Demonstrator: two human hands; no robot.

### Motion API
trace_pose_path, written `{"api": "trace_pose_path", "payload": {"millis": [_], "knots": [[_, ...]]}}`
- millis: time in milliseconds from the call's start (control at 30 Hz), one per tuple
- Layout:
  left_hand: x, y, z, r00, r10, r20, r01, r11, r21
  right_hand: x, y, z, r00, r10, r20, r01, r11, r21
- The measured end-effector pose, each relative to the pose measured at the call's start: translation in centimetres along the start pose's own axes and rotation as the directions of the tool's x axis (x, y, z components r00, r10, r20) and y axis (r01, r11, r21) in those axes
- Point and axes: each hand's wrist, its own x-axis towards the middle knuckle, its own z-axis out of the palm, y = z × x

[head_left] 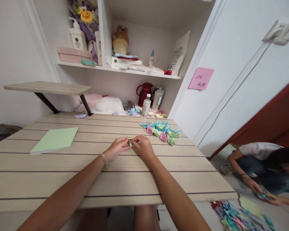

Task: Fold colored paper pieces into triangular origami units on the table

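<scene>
Right hand (144, 145) partly hides small green paper (130, 142).

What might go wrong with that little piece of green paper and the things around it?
The small green paper is between the fingertips of the left hand and right hand, so it might slip or get bent. The heap of folded papers lies near the right hand; a careless sweep might scatter some. The bottle stands upright beside the blue and purple papers; if knocked, it might squash them.
</scene>
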Motion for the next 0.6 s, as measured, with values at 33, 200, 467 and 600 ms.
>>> {"api": "trace_pose_path", "payload": {"millis": [33, 200, 467, 600], "knots": [[0.1, -0.1, 0.0, 1.0, 0.008, 0.007, -0.008, 1.0, -0.009, 0.0, 0.0, 0.1, 1.0, 0.022, -0.022, -0.022, 1.0, 0.002], [0.6, -0.8, 0.0, 0.99, 0.104, -0.094, -0.099, 0.993, 0.06, 0.0, -0.3, 0.3, 0.988, 0.116, -0.106, -0.114, 0.993, 0.028], [1.3, -1.3, -0.6, 0.964, 0.239, -0.117, -0.203, 0.945, 0.257, 0.0, -0.4, 0.3, 0.966, 0.257, -0.04, -0.24, 0.941, 0.239], [1.0, -1.2, -0.2, 0.965, 0.26, -0.034, -0.233, 0.909, 0.345, 0.0, 0.0, 0.7, 0.938, 0.343, -0.053, -0.318, 0.911, 0.264]]}}
